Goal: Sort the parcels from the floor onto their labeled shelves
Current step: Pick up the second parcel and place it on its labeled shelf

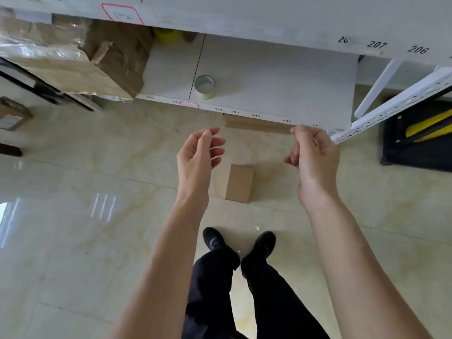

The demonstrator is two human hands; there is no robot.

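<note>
A small brown cardboard parcel point(239, 183) lies on the tiled floor, seen between my two raised hands. A flat brown parcel point(256, 124) shows on the floor just under the front edge of the low white shelf point(281, 94), which carries small number labels along its edge. My left hand point(198, 155) hovers in front of the shelf with loosely spread fingers and nothing in it. My right hand point(314, 157) is at the shelf's front edge, fingers curled in, with nothing visible in it.
A roll of clear tape point(205, 86) stands on the shelf. A large taped cardboard box point(61, 57) fills the shelf's left end. The upper shelf point(376, 44) bears numbers 207 and 206. A small parcel point(11, 116) sits far left. My feet point(239, 243) are below.
</note>
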